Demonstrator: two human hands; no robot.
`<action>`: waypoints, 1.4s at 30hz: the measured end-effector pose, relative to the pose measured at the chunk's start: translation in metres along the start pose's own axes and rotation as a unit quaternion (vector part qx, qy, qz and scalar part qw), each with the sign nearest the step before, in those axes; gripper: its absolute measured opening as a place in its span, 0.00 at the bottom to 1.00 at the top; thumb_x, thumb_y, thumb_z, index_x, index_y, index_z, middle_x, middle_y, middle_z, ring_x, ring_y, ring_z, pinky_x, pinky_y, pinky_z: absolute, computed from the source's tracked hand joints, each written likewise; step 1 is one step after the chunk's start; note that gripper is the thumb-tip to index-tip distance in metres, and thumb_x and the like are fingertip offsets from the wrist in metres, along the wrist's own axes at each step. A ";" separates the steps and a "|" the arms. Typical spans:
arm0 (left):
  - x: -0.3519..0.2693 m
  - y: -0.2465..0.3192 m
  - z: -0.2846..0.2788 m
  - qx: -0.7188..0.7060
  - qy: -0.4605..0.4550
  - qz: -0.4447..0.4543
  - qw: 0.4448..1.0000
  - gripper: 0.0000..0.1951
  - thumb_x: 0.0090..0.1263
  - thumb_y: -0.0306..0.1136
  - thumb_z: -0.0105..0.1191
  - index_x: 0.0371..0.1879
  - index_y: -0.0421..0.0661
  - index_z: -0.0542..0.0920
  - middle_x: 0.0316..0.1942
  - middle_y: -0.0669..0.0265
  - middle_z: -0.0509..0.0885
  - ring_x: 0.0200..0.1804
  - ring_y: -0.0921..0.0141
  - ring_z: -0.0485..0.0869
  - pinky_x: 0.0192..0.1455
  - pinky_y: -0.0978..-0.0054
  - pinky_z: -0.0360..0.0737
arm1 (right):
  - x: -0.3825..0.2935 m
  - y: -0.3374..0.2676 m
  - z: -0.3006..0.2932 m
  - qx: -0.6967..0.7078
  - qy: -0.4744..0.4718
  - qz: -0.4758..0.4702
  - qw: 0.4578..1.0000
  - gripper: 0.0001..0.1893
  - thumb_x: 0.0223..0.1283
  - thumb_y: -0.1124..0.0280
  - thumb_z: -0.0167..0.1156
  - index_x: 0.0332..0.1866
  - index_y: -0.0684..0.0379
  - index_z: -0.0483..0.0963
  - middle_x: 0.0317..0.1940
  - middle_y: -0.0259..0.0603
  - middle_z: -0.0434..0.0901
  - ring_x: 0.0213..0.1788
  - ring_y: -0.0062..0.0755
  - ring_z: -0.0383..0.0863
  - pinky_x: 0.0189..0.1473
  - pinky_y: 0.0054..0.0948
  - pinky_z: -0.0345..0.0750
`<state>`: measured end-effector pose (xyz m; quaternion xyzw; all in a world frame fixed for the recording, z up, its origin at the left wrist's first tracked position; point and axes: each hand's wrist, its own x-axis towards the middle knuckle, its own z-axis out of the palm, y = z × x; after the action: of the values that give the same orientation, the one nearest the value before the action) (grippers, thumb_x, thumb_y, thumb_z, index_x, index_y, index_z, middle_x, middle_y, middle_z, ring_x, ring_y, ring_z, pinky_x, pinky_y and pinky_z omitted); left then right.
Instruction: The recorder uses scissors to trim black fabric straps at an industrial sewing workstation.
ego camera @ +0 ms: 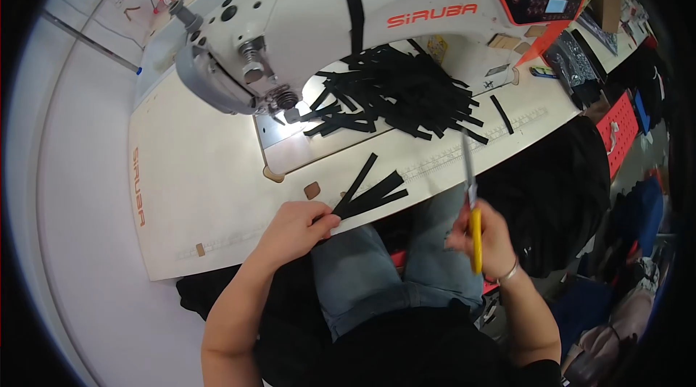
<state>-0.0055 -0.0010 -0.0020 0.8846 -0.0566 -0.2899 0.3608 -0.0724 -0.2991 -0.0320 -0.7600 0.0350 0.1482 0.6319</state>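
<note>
Near the front edge of the sewing table (217, 191), my left hand (298, 228) pinches several black fabric strips (375, 192) by one end. Their free ends fan out to the right over the tabletop. In my right hand (492, 240) is a pair of scissors (472, 197) with yellow handles, its blades pointing away from me past the table edge. The blades look closed, though they are slightly blurred. Beyond both hands a heap of short black strips (402, 91) lies under the arm of a white Siruba sewing machine (326, 28).
A long black band (353, 6) hangs over the machine arm. One loose strip (501, 114) lies on the printed ruler at the right. Brown patches (312, 190) dot the tabletop. Dark fabric (544, 197) is bunched beside my right leg. A cutter knife (542, 72) lies farther back.
</note>
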 end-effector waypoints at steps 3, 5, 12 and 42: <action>0.000 0.002 -0.001 -0.005 -0.009 -0.018 1.000 0.11 0.62 0.36 0.53 0.26 0.40 0.80 0.18 0.67 0.79 0.20 0.75 0.74 0.25 0.78 0.69 | -0.032 0.024 0.009 0.032 -0.127 0.016 0.991 0.22 0.51 0.54 0.65 0.40 0.60 0.68 0.28 0.33 0.73 0.30 0.20 0.74 0.33 0.21 0.71; 0.000 0.001 -0.001 -0.014 -0.015 -0.040 0.999 0.11 0.62 0.36 0.52 0.26 0.40 0.80 0.18 0.65 0.79 0.21 0.72 0.75 0.27 0.76 0.71 | -0.039 0.023 0.020 0.020 -0.190 0.065 0.979 0.23 0.52 0.51 0.63 0.40 0.60 0.70 0.30 0.42 0.76 0.34 0.35 0.77 0.38 0.29 0.73; 0.001 -0.005 -0.001 -0.019 -0.019 -0.041 0.999 0.10 0.63 0.33 0.54 0.25 0.40 0.80 0.16 0.73 0.77 0.18 0.83 0.68 0.21 0.84 0.64 | -0.036 0.031 0.046 -0.021 -0.302 0.098 0.948 0.19 0.62 0.53 0.52 0.43 0.60 0.68 0.30 0.38 0.75 0.34 0.31 0.76 0.38 0.27 0.72; 0.004 -0.002 -0.010 -0.071 -0.074 -0.062 0.993 0.12 0.63 0.37 0.53 0.23 0.42 0.78 0.17 0.72 0.77 0.18 0.80 0.70 0.21 0.83 0.67 | -0.007 0.024 0.102 -0.035 -0.231 0.092 0.968 0.15 0.65 0.59 0.48 0.37 0.62 0.67 0.23 0.43 0.70 0.26 0.35 0.72 0.31 0.32 0.70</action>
<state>0.0035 0.0050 0.0007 0.8348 -0.0076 -0.3794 0.3988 -0.1032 -0.2055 -0.0688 -0.7204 -0.0475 0.3779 0.5797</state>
